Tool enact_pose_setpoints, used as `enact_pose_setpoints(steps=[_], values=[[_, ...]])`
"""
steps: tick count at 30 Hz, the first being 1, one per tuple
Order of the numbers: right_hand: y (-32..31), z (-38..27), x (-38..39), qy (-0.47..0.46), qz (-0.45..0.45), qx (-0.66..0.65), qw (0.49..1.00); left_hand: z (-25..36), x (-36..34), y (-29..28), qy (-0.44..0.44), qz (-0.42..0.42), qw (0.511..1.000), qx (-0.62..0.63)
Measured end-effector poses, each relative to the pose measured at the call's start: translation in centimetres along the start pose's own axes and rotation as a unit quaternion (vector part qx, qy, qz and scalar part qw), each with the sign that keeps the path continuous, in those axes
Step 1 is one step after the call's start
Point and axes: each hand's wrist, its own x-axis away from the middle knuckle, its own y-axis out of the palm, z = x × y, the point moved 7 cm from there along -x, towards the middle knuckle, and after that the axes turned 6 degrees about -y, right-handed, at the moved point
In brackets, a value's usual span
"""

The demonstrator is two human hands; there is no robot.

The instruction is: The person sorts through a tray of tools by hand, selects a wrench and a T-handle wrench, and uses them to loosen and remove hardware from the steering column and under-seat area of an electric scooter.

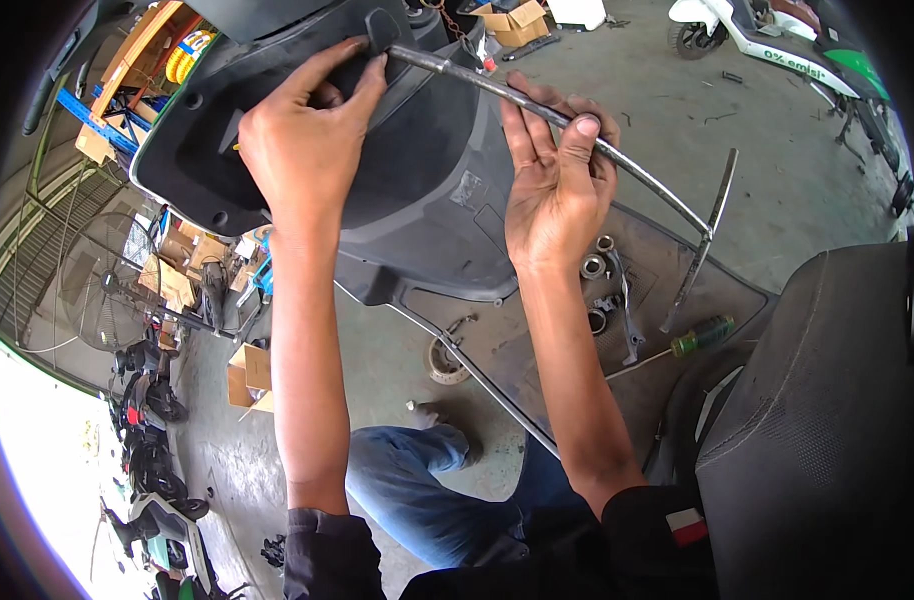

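Note:
My right hand (567, 180) is closed round the long shaft of a metal T-handle wrench (657, 184), thumb on top. Its crossbar hangs at the lower right, while the tip reaches up to a small black plastic hook (380, 30) on the scooter's dark inner front panel (417, 150). At that hook my left hand (307, 130) is closed, with index finger and thumb pinching it beside the wrench tip. Exactly how the tip seats there is hidden by the fingers.
On the scooter's footboard (537, 340) lie metal rings (593, 266), a metal lever (632, 320) and a green-handled screwdriver (702, 337). The black seat (807, 380) rises at right. A fan (107, 280), cardboard boxes (249, 378) and parked scooters (152, 400) stand at left.

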Motion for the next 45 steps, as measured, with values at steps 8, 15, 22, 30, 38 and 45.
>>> enact_pose_setpoints(steps=[8, 15, 22, 30, 38, 45], values=[[1.5, -0.7, 0.5, -0.044, -0.054, 0.034, 0.997, 0.0, -0.3, -0.1, 0.027, -0.049, 0.998, -0.006], [2.3, -1.2, 1.8, -0.077, -0.022, 0.122, 0.989, 2.8, 0.3, -0.6, 0.044, -0.049, 0.998, 0.01], [2.0, -1.2, 1.7, -0.072, -0.053, 0.122, 0.989, 0.9, 7.5, 5.1, -0.437, -0.236, 0.658, 0.566], [1.0, -1.0, 2.0, -0.029, -0.012, 0.122, 0.992, 3.2, 4.5, 10.4, -0.374, -0.129, 0.291, 0.871], [-0.4, -2.4, 3.0, 0.016, -0.061, 0.164, 0.985, 2.7, 4.4, 10.3, -0.475, -0.043, 0.306, 0.824], [-4.8, -6.0, 3.0, 0.001, -0.063, 0.061, 0.996, 3.1, 3.9, 10.2, -0.441, -0.03, 0.356, 0.823]])
